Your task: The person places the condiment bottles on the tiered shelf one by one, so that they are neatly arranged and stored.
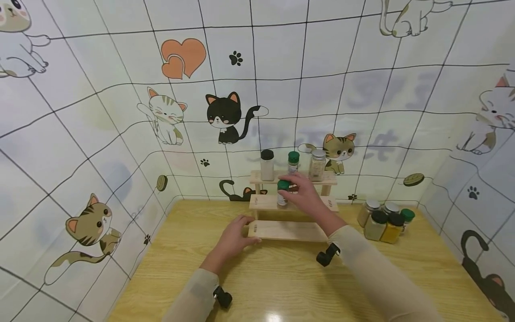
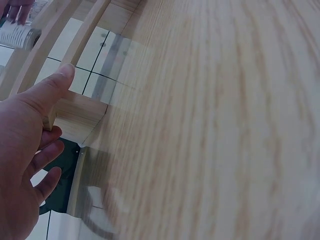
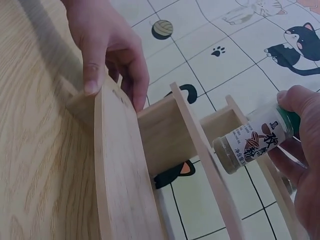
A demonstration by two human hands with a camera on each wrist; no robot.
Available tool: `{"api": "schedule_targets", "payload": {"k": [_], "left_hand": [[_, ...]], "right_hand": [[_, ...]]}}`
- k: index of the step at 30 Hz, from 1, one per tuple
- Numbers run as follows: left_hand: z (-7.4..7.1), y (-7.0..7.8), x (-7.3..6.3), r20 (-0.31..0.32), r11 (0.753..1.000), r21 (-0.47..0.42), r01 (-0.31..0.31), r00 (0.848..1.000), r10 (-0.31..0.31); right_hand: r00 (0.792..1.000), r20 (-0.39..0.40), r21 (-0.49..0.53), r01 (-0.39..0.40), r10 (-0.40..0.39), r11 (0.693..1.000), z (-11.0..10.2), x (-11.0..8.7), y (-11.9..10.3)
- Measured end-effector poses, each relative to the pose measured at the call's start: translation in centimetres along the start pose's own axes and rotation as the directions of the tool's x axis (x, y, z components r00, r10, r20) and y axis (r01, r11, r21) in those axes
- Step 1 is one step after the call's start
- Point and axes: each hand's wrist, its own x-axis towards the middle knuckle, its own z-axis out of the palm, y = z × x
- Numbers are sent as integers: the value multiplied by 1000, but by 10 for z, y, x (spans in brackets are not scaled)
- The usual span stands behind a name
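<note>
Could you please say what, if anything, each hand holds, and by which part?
The right hand holds a spice jar by its green cap; the left hand grips the wooden rack at its lowest shelf's left end.

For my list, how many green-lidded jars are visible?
3: one jar on the top shelf, one in the right hand, one on the table at right. Some may be hidden.

The wood-grain table [image 1: 281, 281] bears a stepped wooden rack [image 1: 289, 230] toward its far side (a black-lidded jar [image 1: 267, 170], a green-lidded jar [image 1: 293, 162] and a silver-lidded jar [image 1: 317, 167] line its top tier [image 1: 331, 179], left to right) and, farther right, a cluster of five jars [image 1: 383, 226].
</note>
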Motion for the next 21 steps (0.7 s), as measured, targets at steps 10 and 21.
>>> {"api": "schedule_targets", "payload": {"k": [10,21], "left_hand": [[-1,1,2,10,1000,5,-3,1000,3],[0,-3,2,11,1000,3,7,1000,-7]], "right_hand": [[1000,-6,52,12,-11,999,26,14,2],[1000,-8,48,11,-10,999,48,24,2]]}}
